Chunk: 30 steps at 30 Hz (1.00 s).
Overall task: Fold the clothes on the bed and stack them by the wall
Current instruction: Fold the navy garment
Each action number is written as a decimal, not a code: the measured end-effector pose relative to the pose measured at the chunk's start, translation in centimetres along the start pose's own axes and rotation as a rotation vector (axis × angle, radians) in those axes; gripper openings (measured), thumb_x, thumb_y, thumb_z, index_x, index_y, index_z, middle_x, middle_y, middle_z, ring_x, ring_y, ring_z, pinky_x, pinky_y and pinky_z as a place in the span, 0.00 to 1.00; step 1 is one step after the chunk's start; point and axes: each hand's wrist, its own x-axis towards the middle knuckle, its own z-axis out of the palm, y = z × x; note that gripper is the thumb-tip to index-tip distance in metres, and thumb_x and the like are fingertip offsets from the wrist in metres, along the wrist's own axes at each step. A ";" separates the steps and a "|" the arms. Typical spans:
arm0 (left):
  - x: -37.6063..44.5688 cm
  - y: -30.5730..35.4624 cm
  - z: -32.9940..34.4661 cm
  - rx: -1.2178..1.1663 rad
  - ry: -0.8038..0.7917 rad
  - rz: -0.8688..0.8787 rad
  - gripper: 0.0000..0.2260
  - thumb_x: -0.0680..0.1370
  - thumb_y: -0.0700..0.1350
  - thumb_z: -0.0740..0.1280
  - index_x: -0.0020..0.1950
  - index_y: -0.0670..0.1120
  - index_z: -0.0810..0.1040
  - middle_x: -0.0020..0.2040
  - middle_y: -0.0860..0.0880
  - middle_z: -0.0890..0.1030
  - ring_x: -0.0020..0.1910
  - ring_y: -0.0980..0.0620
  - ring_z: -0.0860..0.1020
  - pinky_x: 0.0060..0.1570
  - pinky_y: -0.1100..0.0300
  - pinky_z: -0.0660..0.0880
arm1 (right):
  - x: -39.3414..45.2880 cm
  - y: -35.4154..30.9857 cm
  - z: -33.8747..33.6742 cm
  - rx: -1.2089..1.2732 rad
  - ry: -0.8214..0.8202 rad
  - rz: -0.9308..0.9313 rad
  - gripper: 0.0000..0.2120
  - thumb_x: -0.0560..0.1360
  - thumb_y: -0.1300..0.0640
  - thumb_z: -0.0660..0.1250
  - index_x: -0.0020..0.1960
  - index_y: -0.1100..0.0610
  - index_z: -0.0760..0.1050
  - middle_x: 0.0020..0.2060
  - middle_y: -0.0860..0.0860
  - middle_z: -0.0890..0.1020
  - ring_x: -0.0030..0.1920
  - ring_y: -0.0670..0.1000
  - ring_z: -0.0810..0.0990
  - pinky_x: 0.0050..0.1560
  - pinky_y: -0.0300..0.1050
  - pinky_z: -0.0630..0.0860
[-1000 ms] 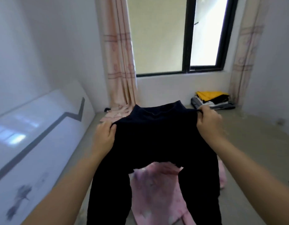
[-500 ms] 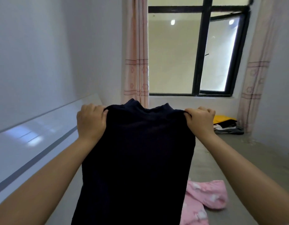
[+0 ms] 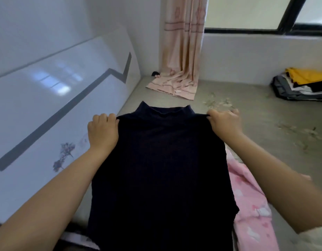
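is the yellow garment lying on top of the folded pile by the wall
Yes, the yellow garment lies on top of the folded pile at the foot of the wall under the window.

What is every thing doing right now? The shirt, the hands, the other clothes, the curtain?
dark top: unfolded, held up by both shoulders.
left hand: grips its shoulder.
right hand: grips the other.
pink garment: unfolded, lying on the bed.
stack of clothes: folded, by the wall.
curtain: drawn aside, hem on the bed.
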 end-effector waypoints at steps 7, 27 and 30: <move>9.0 -4.1 13.9 0.073 -0.196 -0.016 0.09 0.79 0.38 0.60 0.45 0.33 0.76 0.40 0.33 0.76 0.44 0.36 0.72 0.37 0.51 0.58 | 10.8 -2.4 14.8 -0.025 -0.214 -0.015 0.11 0.80 0.57 0.52 0.50 0.57 0.73 0.37 0.59 0.82 0.38 0.59 0.77 0.46 0.47 0.58; 9.1 -7.5 48.8 -0.030 -0.675 -0.016 0.24 0.80 0.49 0.54 0.75 0.44 0.55 0.75 0.40 0.54 0.74 0.42 0.50 0.70 0.44 0.44 | 13.9 -9.2 45.8 0.178 -0.549 0.137 0.27 0.80 0.50 0.54 0.75 0.54 0.50 0.75 0.54 0.51 0.75 0.56 0.47 0.71 0.64 0.44; 3.5 -10.1 48.5 -0.016 -0.739 -0.023 0.24 0.80 0.50 0.54 0.74 0.44 0.56 0.75 0.42 0.55 0.75 0.44 0.49 0.70 0.43 0.44 | 8.2 -12.5 47.7 0.221 -0.596 -0.029 0.25 0.77 0.50 0.61 0.72 0.54 0.62 0.73 0.57 0.59 0.74 0.61 0.55 0.68 0.68 0.47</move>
